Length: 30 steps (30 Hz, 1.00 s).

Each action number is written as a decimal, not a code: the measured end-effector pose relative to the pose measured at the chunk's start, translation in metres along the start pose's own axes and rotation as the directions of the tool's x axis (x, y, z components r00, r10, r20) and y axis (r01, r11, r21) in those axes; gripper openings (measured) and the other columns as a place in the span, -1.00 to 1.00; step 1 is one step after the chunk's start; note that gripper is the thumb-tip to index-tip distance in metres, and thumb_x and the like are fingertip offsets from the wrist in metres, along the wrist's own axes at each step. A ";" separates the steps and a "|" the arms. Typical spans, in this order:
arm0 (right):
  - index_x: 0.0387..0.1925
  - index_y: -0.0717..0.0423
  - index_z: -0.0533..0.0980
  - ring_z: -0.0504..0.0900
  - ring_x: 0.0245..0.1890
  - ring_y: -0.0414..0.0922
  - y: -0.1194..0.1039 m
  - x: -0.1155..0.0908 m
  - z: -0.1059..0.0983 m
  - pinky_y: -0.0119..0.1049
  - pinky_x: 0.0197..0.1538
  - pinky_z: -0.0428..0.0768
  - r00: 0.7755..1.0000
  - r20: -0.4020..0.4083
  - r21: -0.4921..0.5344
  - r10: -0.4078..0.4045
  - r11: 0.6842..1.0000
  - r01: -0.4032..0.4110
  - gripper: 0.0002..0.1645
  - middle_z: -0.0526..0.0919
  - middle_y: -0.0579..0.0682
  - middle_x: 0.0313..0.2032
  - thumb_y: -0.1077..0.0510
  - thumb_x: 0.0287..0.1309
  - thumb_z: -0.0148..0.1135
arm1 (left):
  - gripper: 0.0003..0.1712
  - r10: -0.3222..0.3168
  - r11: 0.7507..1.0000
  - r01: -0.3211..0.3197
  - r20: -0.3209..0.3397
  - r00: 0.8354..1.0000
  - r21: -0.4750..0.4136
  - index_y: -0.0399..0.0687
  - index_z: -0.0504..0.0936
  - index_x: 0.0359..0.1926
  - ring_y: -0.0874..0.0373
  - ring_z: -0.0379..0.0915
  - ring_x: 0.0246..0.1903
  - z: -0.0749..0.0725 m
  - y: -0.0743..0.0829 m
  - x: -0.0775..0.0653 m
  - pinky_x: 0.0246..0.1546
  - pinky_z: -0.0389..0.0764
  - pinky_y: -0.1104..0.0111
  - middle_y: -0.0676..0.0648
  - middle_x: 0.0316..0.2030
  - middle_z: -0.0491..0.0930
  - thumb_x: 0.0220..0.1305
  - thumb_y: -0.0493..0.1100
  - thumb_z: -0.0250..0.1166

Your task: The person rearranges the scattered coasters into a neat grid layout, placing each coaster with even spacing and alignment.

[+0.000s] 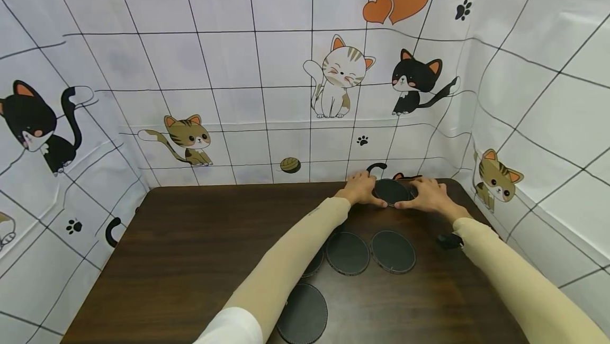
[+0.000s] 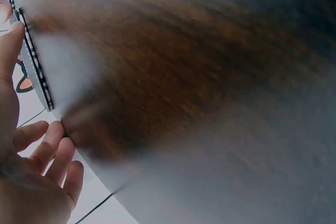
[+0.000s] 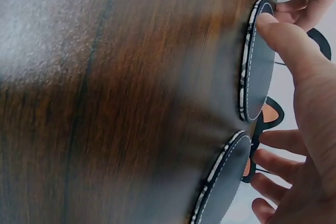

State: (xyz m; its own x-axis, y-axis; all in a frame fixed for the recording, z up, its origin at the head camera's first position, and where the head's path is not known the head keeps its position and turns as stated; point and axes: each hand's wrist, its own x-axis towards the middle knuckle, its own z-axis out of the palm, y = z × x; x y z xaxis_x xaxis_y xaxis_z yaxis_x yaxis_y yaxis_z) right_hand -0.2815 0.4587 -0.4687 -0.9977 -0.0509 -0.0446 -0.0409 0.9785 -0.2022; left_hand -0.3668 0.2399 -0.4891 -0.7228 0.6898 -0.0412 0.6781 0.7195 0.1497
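At the far edge of the table, my two hands frame a dark round coaster [image 1: 392, 191] with pale stitching round its rim. My left hand [image 1: 361, 189] lies at its left, thumb along the near side. In the left wrist view its other fingers [image 2: 62, 156] are loosely bent by the table edge. From the right, the thumb of my right hand [image 1: 427, 196] touches the coaster in the right wrist view, the other fingers apart and relaxed. A second coaster [image 3: 226, 182] lies beside the first, near those fingers, and is mostly hidden by the right hand in the head view.
Nearer on the brown table [image 1: 205, 259] lie several more coasters, including a middle one [image 1: 348, 253], a right one [image 1: 393, 251] and a near one [image 1: 305, 315]. My left forearm partly covers the leftmost. White cat-patterned sheeting [image 1: 267, 69] encloses the table's back and sides.
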 end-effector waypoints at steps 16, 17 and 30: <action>0.32 0.39 0.43 0.10 0.28 0.52 -0.001 0.013 0.002 0.41 0.09 0.08 1.000 0.021 0.023 -0.003 1.000 0.002 0.24 0.20 0.51 0.35 -0.50 -0.07 0.46 | -0.03 -0.006 1.000 0.005 -0.031 1.000 -0.020 0.15 0.47 0.43 0.03 0.25 0.22 0.000 -0.004 -0.001 0.29 0.26 0.12 -0.03 0.23 0.36 0.15 0.57 0.25; 0.31 0.39 0.43 0.10 0.28 0.52 0.000 0.013 0.002 0.41 0.08 0.08 1.000 0.017 0.024 -0.006 1.000 0.006 0.23 0.21 0.52 0.34 -0.50 -0.07 0.46 | -0.03 -0.004 1.000 0.004 -0.036 0.999 -0.012 0.16 0.47 0.44 0.04 0.26 0.21 0.000 -0.003 -0.001 0.28 0.27 0.12 -0.03 0.23 0.36 0.15 0.57 0.24; 0.19 0.43 0.52 0.14 0.27 0.49 0.003 0.012 0.008 0.41 0.09 0.08 0.999 -0.013 0.049 -0.043 0.998 0.043 0.17 0.25 0.47 0.32 -0.48 -0.11 0.50 | -0.03 -0.025 0.998 0.022 -0.057 0.998 -0.051 0.16 0.52 0.40 0.08 0.27 0.23 0.006 -0.001 0.003 0.29 0.26 0.16 0.00 0.23 0.41 0.08 0.53 0.36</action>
State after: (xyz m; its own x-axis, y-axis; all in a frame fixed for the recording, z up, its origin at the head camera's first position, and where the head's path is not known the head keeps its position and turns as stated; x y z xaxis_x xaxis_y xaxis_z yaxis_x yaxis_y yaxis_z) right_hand -0.2930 0.4592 -0.4779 -0.9957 -0.0898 -0.0227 -0.0812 0.9644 -0.2515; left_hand -0.3693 0.2420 -0.4953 -0.7461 0.6658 0.0113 0.6542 0.7297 0.1989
